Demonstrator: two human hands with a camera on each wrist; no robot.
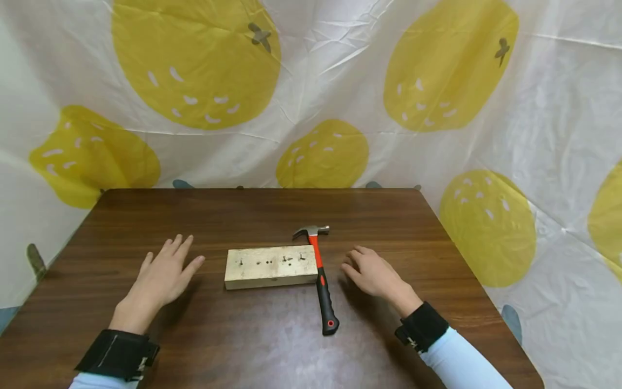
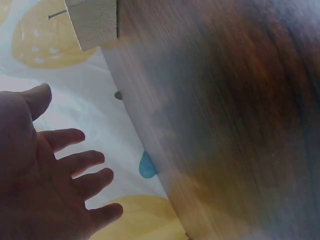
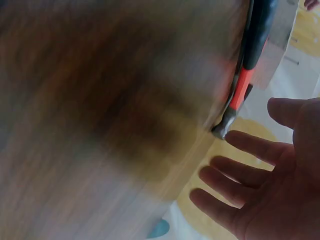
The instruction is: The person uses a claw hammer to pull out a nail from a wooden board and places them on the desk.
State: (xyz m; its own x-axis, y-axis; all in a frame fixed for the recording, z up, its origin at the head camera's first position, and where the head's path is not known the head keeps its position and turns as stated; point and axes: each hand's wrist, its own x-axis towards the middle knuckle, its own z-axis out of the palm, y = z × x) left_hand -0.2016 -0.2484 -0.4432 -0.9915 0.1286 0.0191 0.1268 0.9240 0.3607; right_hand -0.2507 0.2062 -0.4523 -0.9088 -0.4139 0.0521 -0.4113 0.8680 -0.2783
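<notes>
A pale wooden block (image 1: pixel 272 273) lies near the middle of the table, with several nails standing up from its top face. Along its right end lies a claw hammer (image 1: pixel 322 286), metal head away from me, red and black handle toward me. To the left of the block my left hand (image 1: pixel 157 283) hovers palm down, fingers spread, holding nothing. My right hand (image 1: pixel 376 273) is right of the hammer, fingers loosely bent and apart from it. In the left wrist view a nail (image 2: pixel 57 15) sticks out of the block's end region. The right wrist view shows the hammer (image 3: pixel 245 82) beyond the thumb.
The brown wooden table (image 1: pixel 194 216) has a far edge against a white curtain (image 1: pixel 311 65) printed with yellow lemons. The curtain also runs along the table's right side. Black bands (image 1: pixel 116 354) circle both wrists over light blue sleeves (image 1: pixel 464 359).
</notes>
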